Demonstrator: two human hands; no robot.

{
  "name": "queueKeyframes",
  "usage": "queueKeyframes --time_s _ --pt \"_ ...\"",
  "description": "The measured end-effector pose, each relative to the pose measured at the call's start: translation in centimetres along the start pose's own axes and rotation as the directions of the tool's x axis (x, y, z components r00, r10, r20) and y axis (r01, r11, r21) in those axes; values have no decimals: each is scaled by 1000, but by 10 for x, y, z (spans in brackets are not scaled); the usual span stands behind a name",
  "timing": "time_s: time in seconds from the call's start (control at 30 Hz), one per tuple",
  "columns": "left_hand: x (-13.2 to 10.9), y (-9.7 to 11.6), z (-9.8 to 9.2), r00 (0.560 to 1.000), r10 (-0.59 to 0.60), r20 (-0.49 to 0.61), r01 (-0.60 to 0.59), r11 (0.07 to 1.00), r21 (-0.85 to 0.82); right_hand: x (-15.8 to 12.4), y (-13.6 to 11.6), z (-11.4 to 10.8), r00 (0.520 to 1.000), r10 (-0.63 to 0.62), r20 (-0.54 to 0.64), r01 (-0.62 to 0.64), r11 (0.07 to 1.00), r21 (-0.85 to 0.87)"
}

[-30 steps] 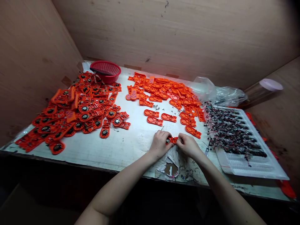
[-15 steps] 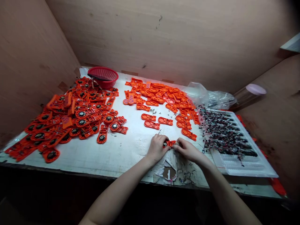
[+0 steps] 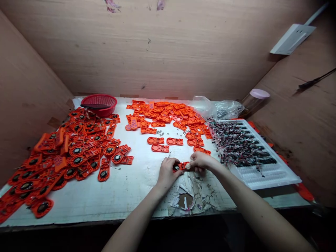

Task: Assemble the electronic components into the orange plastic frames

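Note:
Between my two hands lies an orange plastic casing (image 3: pixel 183 166) with a round black speaker (image 3: pixel 176 168) in its left end. My left hand (image 3: pixel 168 171) grips that end, thumb in front and fingers behind. The fingers of my right hand (image 3: pixel 201 161) are closed at the casing's right end; whatever small part they may pinch is hidden. Just beyond my hands are several orange casings without speakers, among them one casing (image 3: pixel 160 148) lying flat. Small metal pieces (image 3: pixel 160 133) are scattered behind these.
To the left is a heap of orange casings with speakers (image 3: pixel 78 150), a red basket (image 3: pixel 101 105) behind it. More casings (image 3: pixel 162 112) are piled at the back. On the right, a white tray (image 3: pixel 283 175) bears wired parts (image 3: pixel 241 143). The worn table edge has a torn hole (image 3: pixel 186 201).
The camera view has tilted up and shifted right, bringing a wall switch into sight. My right hand has turned over the casing's right end; my left hand keeps its grip.

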State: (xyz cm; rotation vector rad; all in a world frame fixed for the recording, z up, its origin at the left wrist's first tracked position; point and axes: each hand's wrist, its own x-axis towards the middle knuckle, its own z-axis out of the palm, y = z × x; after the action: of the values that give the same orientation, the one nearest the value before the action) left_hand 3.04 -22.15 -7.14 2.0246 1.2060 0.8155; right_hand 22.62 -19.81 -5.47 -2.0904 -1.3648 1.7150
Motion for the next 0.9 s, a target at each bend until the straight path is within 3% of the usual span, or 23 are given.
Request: queueKeyframes --time_s 0.13,0.23,0.27,0.33,0.4,0.43,0.47,0.53,0.6,0.7,0.8,0.83,0.9 --pt "-1 7 4 1000 22 9 -23 998 58 -5 2 2 997 -57 -46 56 998 -17" --pt "-5 10 -14 996 91 5 -90 983 158 -27 16 5 959 -228 -167 228 973 -20" --pt "-6 7 -29 994 107 -23 -100 974 203 -36 24 4 918 -317 -238 313 948 -55" --pt "-8 -6 -73 980 93 -174 -37 953 299 -49 43 0 723 -547 -421 476 837 -269" --pt "-9 -27 -127 935 50 -352 113 897 427 -54 61 -9 509 -693 -510 457 720 -522" --pt "-9 -40 -153 911 25 -411 195 853 485 -52 69 -13 448 -733 -512 412 678 -609" --pt "-8 -53 -176 887 0 -462 269 812 518 -48 75 -18 419 -759 -499 374 645 -667" --pt "-9 -76 -210 867 -24 -497 331 774 540 -37 81 -22 412 -791 -452 345 595 -726" --pt "-10 -89 -224 873 -24 -487 329 767 551 -26 80 -18 421 -811 -406 363 560 -744" --pt "-12 -89 -211 876 87 -473 256 748 612 -21 70 12 426 -853 -301 451 488 -747" --pt "-10 -68 -167 867 188 -461 181 743 644 -32 58 54 395 -907 -144 576 367 -731" --pt "-8 -59 -149 896 190 -402 116 773 623 -36 53 64 380 -920 -96 617 329 -715" --pt "-1 -41 -113 970 173 -170 -49 827 560 -37 41 71 367 -929 -52 664 301 -684"
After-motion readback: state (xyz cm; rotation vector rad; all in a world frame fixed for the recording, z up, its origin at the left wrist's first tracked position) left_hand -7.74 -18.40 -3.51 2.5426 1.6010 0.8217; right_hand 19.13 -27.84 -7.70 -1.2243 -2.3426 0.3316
